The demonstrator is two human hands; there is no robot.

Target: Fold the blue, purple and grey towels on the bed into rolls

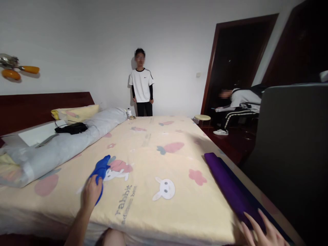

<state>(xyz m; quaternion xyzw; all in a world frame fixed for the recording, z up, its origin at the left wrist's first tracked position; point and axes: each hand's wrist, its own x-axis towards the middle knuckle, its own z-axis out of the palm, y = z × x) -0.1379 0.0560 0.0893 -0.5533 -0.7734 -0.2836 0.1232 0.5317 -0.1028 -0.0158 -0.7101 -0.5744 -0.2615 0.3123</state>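
My left hand (92, 191) is closed around a bright blue piece of cloth (103, 166), which lies partly on the bed by a printed rabbit and carrot. At the lower right, my right hand (263, 232) has its fingers spread at the near end of a long, folded purple cloth (225, 184). A dark navy strip (246, 186) runs along the purple cloth's right side, near the bed's edge. Whether the right fingertips press on the purple cloth I cannot tell. Both lie on a cream bedsheet (143, 212) with rabbit and carrot prints.
A rolled grey-white quilt (77, 145) with a black item (71, 128) on it lies along the left, beside a yellow pillow (77, 111). One person (141, 85) stands beyond the bed; another (238, 102) bends forward near a stool (202, 118). A dark panel (292, 147) stands at right.
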